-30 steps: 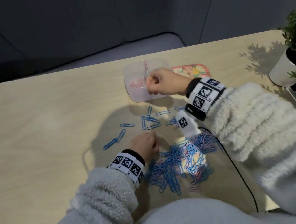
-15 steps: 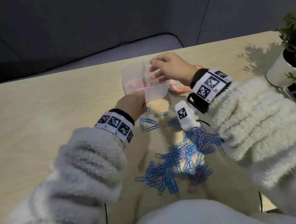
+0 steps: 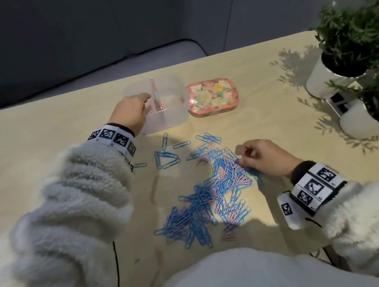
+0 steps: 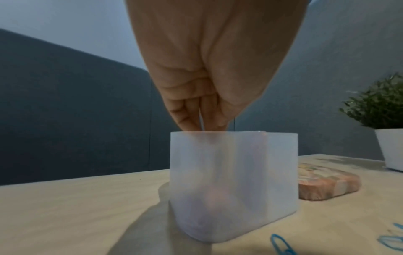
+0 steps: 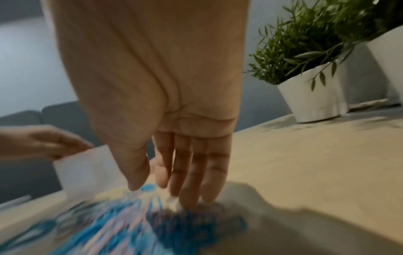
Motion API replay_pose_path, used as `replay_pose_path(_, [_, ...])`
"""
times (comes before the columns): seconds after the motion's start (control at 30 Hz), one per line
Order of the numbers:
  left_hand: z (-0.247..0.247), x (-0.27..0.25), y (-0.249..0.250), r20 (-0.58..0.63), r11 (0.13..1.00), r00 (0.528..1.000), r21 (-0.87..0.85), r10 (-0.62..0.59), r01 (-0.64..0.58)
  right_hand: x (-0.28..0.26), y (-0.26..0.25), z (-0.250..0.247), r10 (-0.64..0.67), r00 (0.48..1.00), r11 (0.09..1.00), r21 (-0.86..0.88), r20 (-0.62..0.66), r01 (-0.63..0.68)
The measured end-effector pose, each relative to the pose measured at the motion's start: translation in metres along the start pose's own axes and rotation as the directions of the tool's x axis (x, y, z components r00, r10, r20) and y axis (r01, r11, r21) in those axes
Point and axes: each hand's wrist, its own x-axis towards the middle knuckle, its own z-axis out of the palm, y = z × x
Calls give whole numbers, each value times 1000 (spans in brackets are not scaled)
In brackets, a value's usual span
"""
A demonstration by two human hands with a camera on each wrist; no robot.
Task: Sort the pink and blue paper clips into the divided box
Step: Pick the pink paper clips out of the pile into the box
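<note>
The translucent divided box [image 3: 170, 119] stands at the table's far middle, with pink clips in its left compartment. My left hand [image 3: 146, 100] hangs over that compartment. In the left wrist view its bunched fingertips [image 4: 189, 120] dip behind the frosted box wall [image 4: 240, 189], which hides anything they hold. A mixed pile of blue and pink paper clips [image 3: 215, 188] lies near me. My right hand [image 3: 243, 157] is at the pile's right edge. Its straight fingers [image 5: 191, 181] touch the blurred clips [image 5: 130, 233]. A few loose blue clips [image 3: 166, 159] lie between pile and box.
A flowered pink lid [image 3: 212, 97] lies just right of the box. Two potted plants in white pots [image 3: 320, 84] stand at the right edge. A black cable [image 3: 116, 277] runs from my left sleeve. Bare wooden table [image 3: 24, 148] stretches to the left.
My right hand has left the box and dropped to the right side of the pile. My left hand has gone from the pile to the box and now dips into its left compartment.
</note>
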Motion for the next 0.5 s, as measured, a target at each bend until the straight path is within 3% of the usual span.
replay_pose_path(0.1, [1,-9,5,-72,996,995,-43,69,-72,-3,-5,20,-29,999,996,-80,-20,27])
replay_pose_path(0.17, [4,-17,10,-191,990,972,-9,139,-144,-2,-14,35,-65,997,993,-103,-51,60])
replay_pose_path(0.27, [18,-41,35,-251,965,932,57,262,-256,-3,-30,51,-157,987,980,-117,30,160])
replay_pose_path(0.37, [44,-67,54,-26,936,936,36,350,-349,-4,-35,52,-223,973,974,-17,64,225])
replay_pose_path(0.43, [62,-80,56,133,946,940,31,315,-322,-1,-33,46,-196,981,980,-16,-7,196])
replay_pose_path(0.5, [76,-88,55,212,942,921,14,326,-337,8,-30,38,-166,983,985,-49,-73,163])
